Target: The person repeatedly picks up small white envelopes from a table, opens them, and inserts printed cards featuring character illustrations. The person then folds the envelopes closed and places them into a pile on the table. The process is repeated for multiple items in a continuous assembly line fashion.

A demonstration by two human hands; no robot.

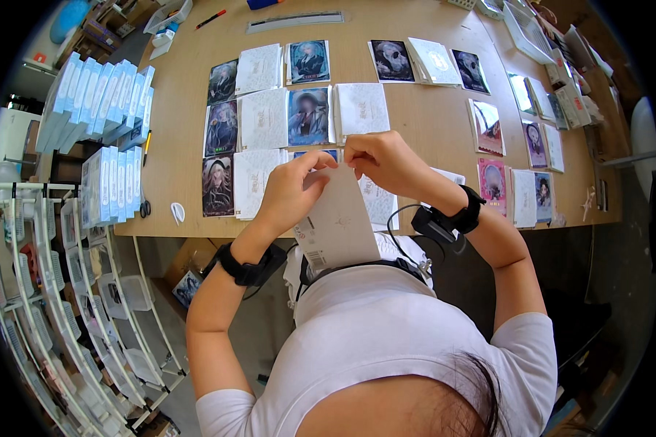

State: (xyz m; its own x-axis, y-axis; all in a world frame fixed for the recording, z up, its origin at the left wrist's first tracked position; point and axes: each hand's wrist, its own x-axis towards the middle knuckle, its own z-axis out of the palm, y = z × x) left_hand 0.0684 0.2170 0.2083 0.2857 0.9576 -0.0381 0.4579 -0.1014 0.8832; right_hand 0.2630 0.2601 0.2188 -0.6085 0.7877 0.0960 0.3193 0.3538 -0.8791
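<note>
A flat pale cardboard box or sleeve stands tilted against my lap, with its printed side and a barcode facing me. At its upper left corner my left hand grips the edge between thumb and fingers. My right hand pinches the top edge near the right corner, its fingertips close to those of the left. Just beyond, partly hidden by both hands, lie rows of white patterned packets and illustrated cards on the wooden table.
Light-blue boxes stand in stacks at the table's left. Black-handled scissors and a small white tool lie near the front edge. More cards are at right, with a white basket behind. A wire rack stands lower left.
</note>
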